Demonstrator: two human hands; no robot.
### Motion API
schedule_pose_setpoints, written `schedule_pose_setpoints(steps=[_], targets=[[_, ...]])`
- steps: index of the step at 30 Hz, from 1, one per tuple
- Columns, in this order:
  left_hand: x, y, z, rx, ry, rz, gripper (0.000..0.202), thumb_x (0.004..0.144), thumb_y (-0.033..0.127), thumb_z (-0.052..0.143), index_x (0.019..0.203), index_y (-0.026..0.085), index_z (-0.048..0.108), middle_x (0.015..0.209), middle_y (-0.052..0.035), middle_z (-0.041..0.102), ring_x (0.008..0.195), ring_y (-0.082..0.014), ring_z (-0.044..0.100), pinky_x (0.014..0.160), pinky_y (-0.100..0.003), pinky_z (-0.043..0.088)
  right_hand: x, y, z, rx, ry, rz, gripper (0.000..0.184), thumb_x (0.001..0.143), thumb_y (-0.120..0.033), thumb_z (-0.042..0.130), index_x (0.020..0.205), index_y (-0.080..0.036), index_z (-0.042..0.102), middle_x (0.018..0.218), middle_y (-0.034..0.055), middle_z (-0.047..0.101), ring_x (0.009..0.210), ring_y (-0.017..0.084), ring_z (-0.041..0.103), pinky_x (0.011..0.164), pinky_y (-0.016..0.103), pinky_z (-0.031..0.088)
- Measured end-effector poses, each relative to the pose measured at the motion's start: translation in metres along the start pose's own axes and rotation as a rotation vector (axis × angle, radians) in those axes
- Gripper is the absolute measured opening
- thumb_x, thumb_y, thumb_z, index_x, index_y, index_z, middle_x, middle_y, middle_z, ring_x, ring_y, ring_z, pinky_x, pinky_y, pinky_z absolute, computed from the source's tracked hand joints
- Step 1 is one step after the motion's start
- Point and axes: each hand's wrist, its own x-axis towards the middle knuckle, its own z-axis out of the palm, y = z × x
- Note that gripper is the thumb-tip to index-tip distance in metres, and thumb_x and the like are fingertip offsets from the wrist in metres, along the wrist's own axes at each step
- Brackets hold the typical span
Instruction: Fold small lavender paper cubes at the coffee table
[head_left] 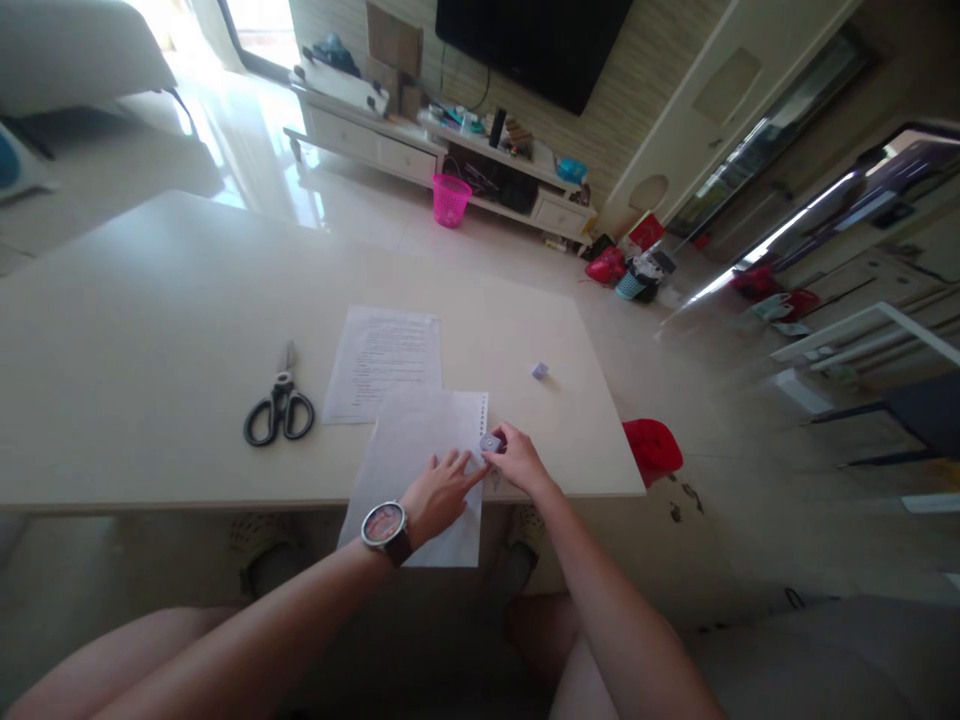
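My left hand [442,492] lies flat on a blank white sheet of paper [405,450], fingers spread, a round watch [385,524] on its wrist. The sheet hangs over the table's near edge, and a row of small holes runs down the upper part of its right margin. My right hand [519,458] is closed around a small lilac craft punch [491,443] at that margin, just below the holes. Beyond it on the table stands another small lilac block [540,370], much like the punch. Whether the paper sits inside the punch's slot is too small to tell.
Black-handled scissors [280,405] lie to the left on the pale table [187,290]. A printed sheet [390,350] is partly under the blank one. Past the table's right edge is a red stool [652,447]; a pink basket [451,200] stands on the floor beyond.
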Motion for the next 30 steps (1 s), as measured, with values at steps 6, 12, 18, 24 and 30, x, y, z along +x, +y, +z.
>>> schedule_pose_setpoints(steps=[6,12,18,24,30], targets=[[0.001,-0.002,0.005,0.015,0.017,0.009,0.058,0.088,0.021,0.063,0.143,0.021,0.043,0.145,-0.0165,0.046,0.134,-0.0331,0.042,0.108,-0.056,0.044,0.0,0.001,-0.001,-0.059,-0.031,-0.01,0.019,0.071,-0.022,0.075,0.084,-0.02,0.062,0.081,-0.0016,0.068,0.073,0.014,0.059,0.068,0.025,0.044],[0.0,-0.002,0.003,0.015,0.034,0.012,0.054,0.089,0.022,0.062,0.139,0.021,0.044,0.141,-0.016,0.048,0.131,-0.0325,0.042,0.107,-0.055,0.044,0.002,0.005,0.0,-0.093,-0.032,-0.059,0.017,0.072,-0.022,0.073,0.087,-0.02,0.065,0.084,0.0005,0.068,0.076,0.015,0.058,0.071,0.026,0.046],[-0.001,-0.001,0.002,0.016,0.022,0.017,0.051,0.091,0.019,0.057,0.14,0.02,0.043,0.14,-0.0166,0.048,0.132,-0.033,0.04,0.106,-0.057,0.045,0.004,0.009,0.001,-0.185,0.006,-0.106,0.017,0.071,-0.019,0.075,0.087,-0.018,0.069,0.093,0.0039,0.064,0.086,0.017,0.059,0.084,0.031,0.048],[-0.002,-0.002,0.005,0.039,0.04,0.026,0.04,0.092,0.016,0.053,0.132,0.02,0.05,0.137,-0.0146,0.05,0.13,-0.0318,0.042,0.105,-0.056,0.046,0.005,0.013,0.003,-0.191,-0.026,-0.11,0.019,0.073,-0.013,0.072,0.091,-0.018,0.072,0.093,0.004,0.06,0.087,0.017,0.058,0.085,0.032,0.049],[-0.002,-0.003,0.005,0.036,0.035,0.03,0.041,0.092,0.015,0.053,0.132,0.02,0.05,0.138,-0.0151,0.049,0.131,-0.0325,0.041,0.104,-0.057,0.045,0.006,0.016,0.004,-0.155,-0.023,-0.114,0.022,0.073,-0.011,0.07,0.094,-0.018,0.07,0.097,0.0043,0.062,0.087,0.016,0.059,0.084,0.031,0.049]])
